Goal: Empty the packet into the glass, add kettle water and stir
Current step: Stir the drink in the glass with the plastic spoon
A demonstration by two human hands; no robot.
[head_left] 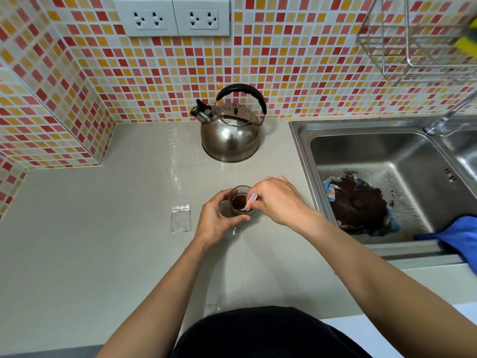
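Note:
A small clear glass (238, 200) stands on the grey counter (103, 254) and holds dark brown liquid. My left hand (216, 218) wraps around its left side and base. My right hand (276, 200) pinches a small white spoon (251, 201) whose tip dips into the liquid. A flat, clear plastic packet (180, 218) lies on the counter to the left of the glass. The steel kettle (230, 127) with a black handle stands upright behind the glass, near the tiled wall.
A steel sink (387, 156) sits to the right, with dark grounds and a blue cloth (454, 236) over its front edge. A tap (444, 120) stands behind it. A wire rack (423, 40) hangs at upper right. Two wall sockets (171, 16) are above.

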